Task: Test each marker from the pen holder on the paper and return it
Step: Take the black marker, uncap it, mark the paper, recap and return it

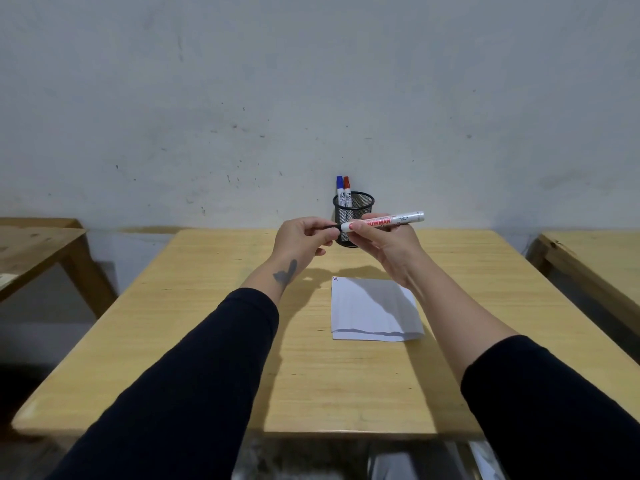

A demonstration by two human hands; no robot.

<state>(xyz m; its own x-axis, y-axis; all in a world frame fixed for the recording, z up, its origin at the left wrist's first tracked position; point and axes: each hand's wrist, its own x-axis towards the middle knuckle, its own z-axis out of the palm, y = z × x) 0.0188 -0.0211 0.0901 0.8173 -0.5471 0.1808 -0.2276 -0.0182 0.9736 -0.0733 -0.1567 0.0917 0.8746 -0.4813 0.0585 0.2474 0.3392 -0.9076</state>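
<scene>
A white marker (398, 220) with red lettering lies level in the air above the table, and my right hand (384, 242) grips its barrel. My left hand (299, 239) pinches the marker's black cap (332, 226) at the left end, where it meets the barrel. Right behind my hands stands a black mesh pen holder (360, 202) at the table's far edge, with a blue-capped marker (339, 188) and a red-capped marker (347, 189) upright in it. A white sheet of paper (374, 310) lies below my hands, with small dark strokes at its top left corner.
The wooden table (207, 323) runs out to the wall behind the holder. A second wooden table (34, 244) stands to the left and a third (595, 258) to the right, each across a gap.
</scene>
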